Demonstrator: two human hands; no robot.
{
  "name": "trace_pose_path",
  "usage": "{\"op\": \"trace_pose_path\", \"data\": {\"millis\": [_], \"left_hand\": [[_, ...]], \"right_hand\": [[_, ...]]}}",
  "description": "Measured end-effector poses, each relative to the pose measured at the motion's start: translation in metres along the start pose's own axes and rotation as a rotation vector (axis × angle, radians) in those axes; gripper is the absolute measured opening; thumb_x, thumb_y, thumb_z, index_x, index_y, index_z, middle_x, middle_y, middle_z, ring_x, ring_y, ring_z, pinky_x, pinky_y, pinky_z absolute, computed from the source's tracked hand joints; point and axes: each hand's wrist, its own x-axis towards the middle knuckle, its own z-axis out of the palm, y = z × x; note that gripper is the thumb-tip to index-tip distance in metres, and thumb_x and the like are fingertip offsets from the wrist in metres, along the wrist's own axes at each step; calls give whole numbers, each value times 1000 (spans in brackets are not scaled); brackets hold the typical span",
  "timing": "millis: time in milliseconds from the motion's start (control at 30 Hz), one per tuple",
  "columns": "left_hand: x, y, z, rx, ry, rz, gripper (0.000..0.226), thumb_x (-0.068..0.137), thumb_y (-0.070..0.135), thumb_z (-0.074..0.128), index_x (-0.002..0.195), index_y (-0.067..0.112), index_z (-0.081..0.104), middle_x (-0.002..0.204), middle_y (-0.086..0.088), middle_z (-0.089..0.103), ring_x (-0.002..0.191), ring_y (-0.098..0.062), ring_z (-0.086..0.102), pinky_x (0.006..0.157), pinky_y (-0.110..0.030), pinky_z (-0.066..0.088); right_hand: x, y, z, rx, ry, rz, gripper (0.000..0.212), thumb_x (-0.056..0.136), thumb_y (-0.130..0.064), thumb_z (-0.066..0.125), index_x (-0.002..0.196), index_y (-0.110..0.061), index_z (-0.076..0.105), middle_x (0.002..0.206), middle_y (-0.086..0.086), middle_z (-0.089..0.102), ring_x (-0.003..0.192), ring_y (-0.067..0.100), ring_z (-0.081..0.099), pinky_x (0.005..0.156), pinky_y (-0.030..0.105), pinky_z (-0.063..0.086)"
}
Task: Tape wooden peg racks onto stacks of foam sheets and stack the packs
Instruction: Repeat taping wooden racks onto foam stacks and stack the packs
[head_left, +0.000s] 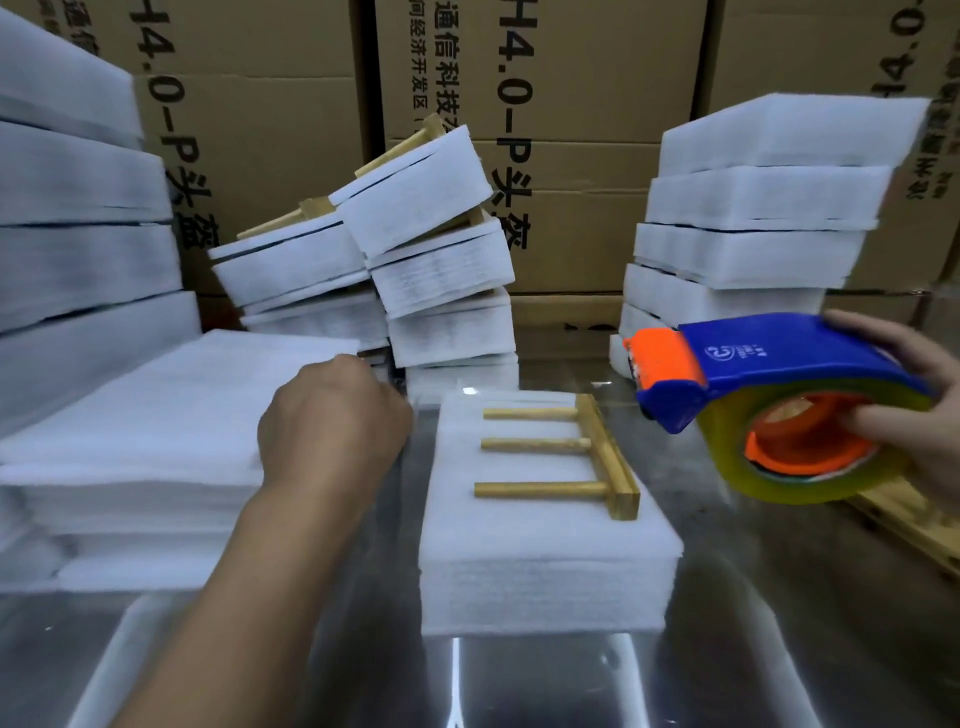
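Holding the tape dispenser (753, 364) in my right hand (935, 431), thumb over the blue housing and fingers hooked through the core of the roll, I had its orange cutter end pointed left and raised clear of the steel table (779, 623), ready to draw a strip across the work. The wooden peg rack (605, 454) lay flat on the foam stack (519, 545) at table centre, bar toward the right edge and three pegs pointing left. No tape was visible over it, so I judged this pack not yet bound. My left hand (332, 431) sat just beside the stack's left edge, knuckles up and fingers curled under. I could not tell whether it gripped anything. I judged it was placed there to steady the sheets. Loose foam sheets (171, 415) were piled at the left within reach. Finished packs (447, 291) leaned in an uneven heap at the back, against the cardboard boxes (597, 104).
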Motion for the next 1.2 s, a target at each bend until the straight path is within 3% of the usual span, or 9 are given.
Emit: {"op": "trace_pose_path", "data": {"millis": [100, 267, 367, 467, 533, 667, 900, 1033, 1200], "left_hand": [[1, 3, 1, 148, -62, -12, 24, 83, 12, 48, 59, 12, 41, 61, -2, 40, 53, -17, 32, 47, -26, 19], [-1, -2, 6, 217, -135, -22, 24, 82, 6, 47, 60, 11, 39, 64, -3, 40, 56, -19, 33, 50, -27, 25], [-1, -2, 10, 275, -220, -21, 23, 82, 1, 48, 64, 13, 41, 69, -2, 41, 69, -23, 41, 63, -30, 35], [-2, 0, 15, 371, -303, 12, 12, 87, 1, 48, 93, 8, 56, 100, -9, 56, 89, -28, 49, 73, -32, 38], [-4, 0, 19, 471, -357, 42, 28, 89, 3, 50, 117, 6, 55, 120, -12, 55, 106, -30, 54, 78, -32, 39], [-5, -5, 22, 580, -409, 117, 34, 85, -1, 50, 117, 6, 57, 123, -12, 54, 110, -27, 55, 75, -29, 40], [-4, -6, 29, 662, -606, 147, 38, 91, 3, 42, 128, 5, 50, 134, -15, 45, 121, -30, 48, 96, -38, 44], [-5, -7, 36, 588, -745, 206, 30, 94, 10, 40, 120, 4, 55, 128, -12, 51, 116, -27, 51, 94, -36, 42], [-2, -9, 40, 504, -894, 266, 22, 95, 17, 42, 94, 4, 60, 103, -6, 62, 84, -16, 51, 71, -22, 40]], "right_hand": [[-3, 4, 3, -45, -65, 75, 79, 57, 10, 60, 117, -41, 64, 113, -5, 67, 85, 20, 68, 71, 32, 59], [-5, 2, 4, -11, -128, 118, 77, 54, 3, 62, 116, -43, 63, 112, -7, 68, 81, 18, 69, 67, 31, 59], [-6, 3, 5, -36, -174, 142, 75, 54, 1, 63, 113, -45, 64, 108, -8, 69, 78, 19, 69, 64, 30, 59], [-6, 4, 7, -9, -195, 170, 72, 54, 2, 61, 106, -48, 66, 100, -12, 70, 73, 16, 69, 60, 27, 59], [-7, 3, 10, 19, -209, 180, 71, 53, 3, 61, 102, -49, 68, 96, -14, 71, 72, 15, 70, 58, 26, 58], [-7, 3, 12, 37, -219, 200, 70, 53, 3, 61, 100, -48, 68, 98, -11, 71, 74, 18, 71, 58, 27, 59], [-7, 5, 14, 53, -243, 217, 67, 55, 1, 62, 99, -49, 67, 102, -18, 69, 80, 18, 71, 58, 26, 58], [-7, 9, 14, 37, -247, 221, 66, 54, 0, 63, 99, -48, 67, 104, -21, 68, 81, 17, 71, 60, 26, 59], [-6, 14, 13, 45, -260, 239, 67, 54, 1, 65, 102, -46, 66, 104, -20, 68, 81, 20, 71, 61, 28, 59]]}}
